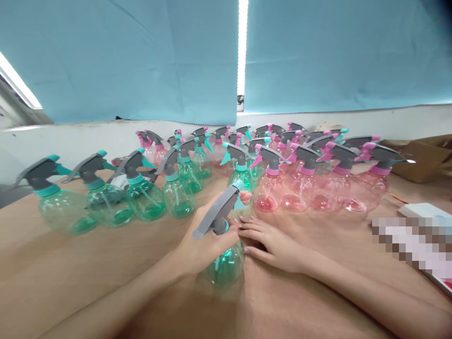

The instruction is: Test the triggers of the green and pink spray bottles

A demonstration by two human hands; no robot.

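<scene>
A clear green spray bottle [226, 266] with a grey and teal trigger head stands on the wooden table in front of me, its head tilted up to the right. Wrapped around its neck, just under the trigger head, is my left hand [203, 235]; part of the fingers is hidden behind the bottle. To the right of the bottle, my right hand [273, 242] lies low over the table with its fingers stretched toward the bottle. Those fingertips come close to the bottle's side; whether they touch it I cannot tell.
Several green spray bottles [144, 197] line the left side of the table [106, 268]. Several pink ones [270, 190] stand at the right, with mixed colours behind. A cardboard box [422, 160] and a white box [427, 212] are at the right. Blue cloth [141, 61] hangs behind.
</scene>
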